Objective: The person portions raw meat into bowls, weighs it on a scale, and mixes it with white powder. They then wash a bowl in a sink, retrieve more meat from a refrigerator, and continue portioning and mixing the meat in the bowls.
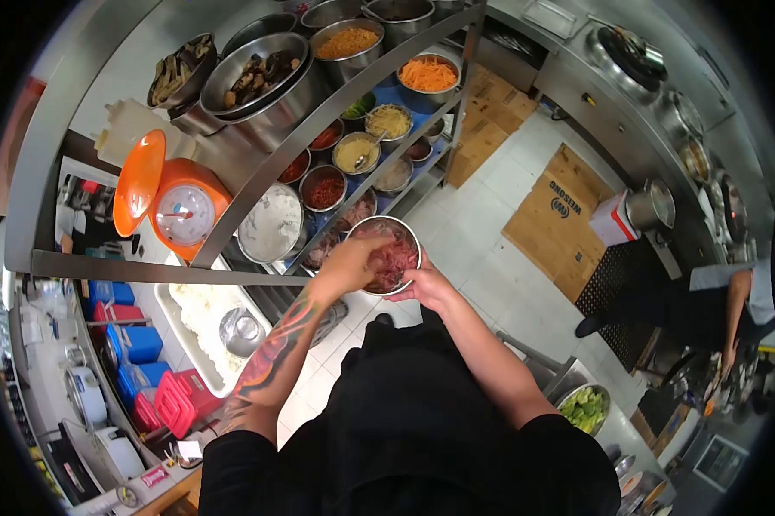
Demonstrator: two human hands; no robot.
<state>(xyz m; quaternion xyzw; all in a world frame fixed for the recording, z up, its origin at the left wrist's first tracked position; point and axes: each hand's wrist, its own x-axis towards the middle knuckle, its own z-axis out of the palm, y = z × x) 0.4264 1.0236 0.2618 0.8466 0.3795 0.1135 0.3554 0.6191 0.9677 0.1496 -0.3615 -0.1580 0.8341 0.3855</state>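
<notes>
The raw meat (396, 256) lies in a steel bowl (416, 248), held up just beside the near edge of the steel rack (340, 101). Your right hand (426, 285) grips the bowl's right rim. Your left hand (349, 265) reaches over the left rim, touching the meat; whether its fingers grasp any, I cannot tell. An orange scale (188, 217) stands toward the rack's left edge.
</notes>
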